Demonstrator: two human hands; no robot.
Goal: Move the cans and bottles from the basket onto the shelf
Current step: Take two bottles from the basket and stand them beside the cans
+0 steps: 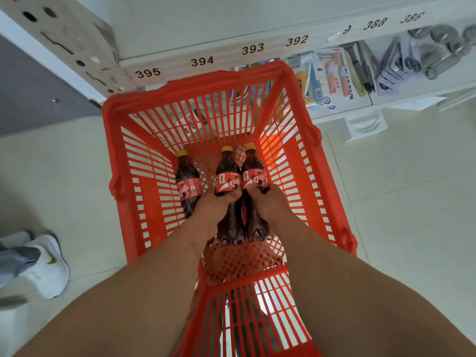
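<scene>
Inside red basket (pixel 117 130), hands (pixel 215 206) (pixel 268 202) gripping 2 cola bottles (pixel 228 173) (pixel 253 171)

Three bottles (pixel 229 176) in basket (pixel 113 140), shelf (pixel 206 55) behind

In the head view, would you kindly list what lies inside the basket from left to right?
Loose cola bottle → left hand gripping the middle bottle → right hand gripping the right bottle, all within the red basket.
</scene>
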